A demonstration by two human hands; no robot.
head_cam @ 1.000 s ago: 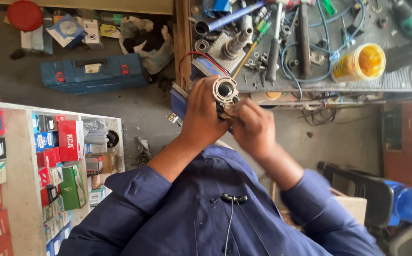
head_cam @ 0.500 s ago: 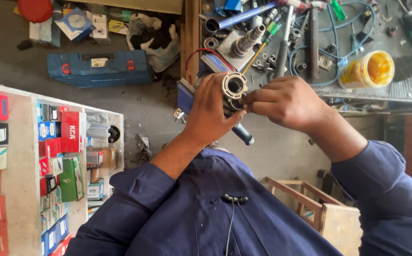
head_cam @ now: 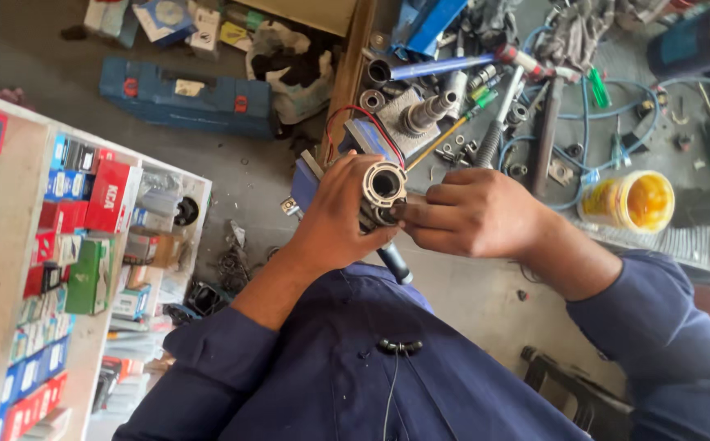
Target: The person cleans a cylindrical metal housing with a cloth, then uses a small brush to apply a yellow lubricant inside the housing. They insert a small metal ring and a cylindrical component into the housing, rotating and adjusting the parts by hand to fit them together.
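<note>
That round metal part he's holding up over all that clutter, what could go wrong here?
The left hand grips the cylindrical metal part in the air while the right hand pinches at its side, so a slip could drop it onto the floor below. Any small piece coming loose might vanish among the scattered bits on the crowded workbench. The open yellow tub sits close to the right forearm and could be knocked.

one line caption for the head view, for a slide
Left hand grips a cylindrical metal part while the right hand touches its side, above a cluttered workbench.
</note>
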